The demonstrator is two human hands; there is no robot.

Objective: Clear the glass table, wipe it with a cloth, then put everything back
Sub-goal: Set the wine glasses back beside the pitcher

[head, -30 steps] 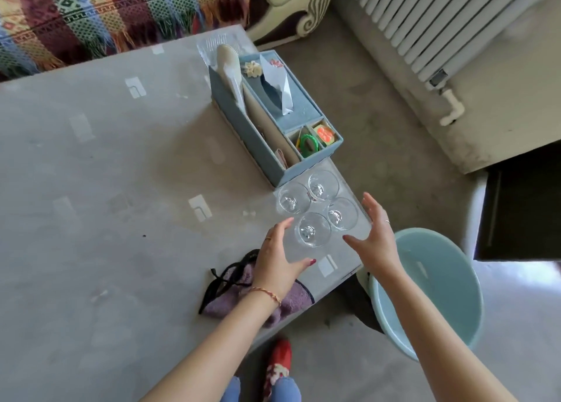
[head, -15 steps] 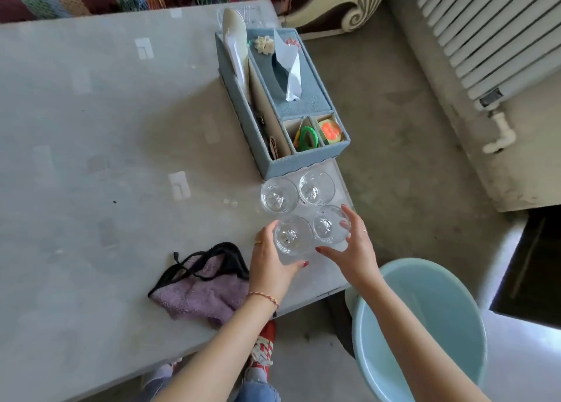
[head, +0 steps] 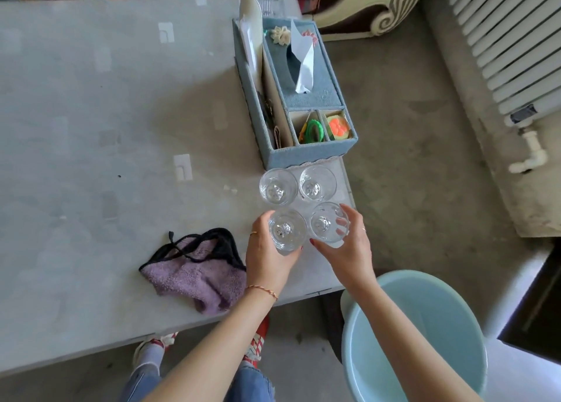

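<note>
Change since earlier frames: both hands, spread in the air short of the glasses a second ago, now wrap the two near glasses; the four glasses, organizer and cloth keep their places on the table.
Left hand (head: 267, 257): fingers and thumb curl round the near-left glass (head: 287, 228), thumb on its near side; a ring and a thin bracelet are visible.
Right hand (head: 346, 250): fingers curl round the far and right side of the near-right glass (head: 326, 223), thumb on its near-left side; a ring is visible.
Lift state: cannot tell whether either held glass is off the table surface.
Far-left glass (head: 277, 186): upright, untouched, just near of the organizer.
Far-right glass (head: 317, 183): upright, untouched, beside the far-left glass.
Glass group: two-by-two cluster near the right edge of the glass table (head: 91, 113).
Organizer (head: 303, 154): blue box at the far right of the table, with a tissue (head: 305, 65) standing out of its top slot and small coloured items in its near compartments.
Cloth (head: 197, 274): purple, black-edged, crumpled on the table just left of the left hand.
Basin (head: 425, 295): pale blue, on the floor to the near right, off the table, under the right forearm.
</note>
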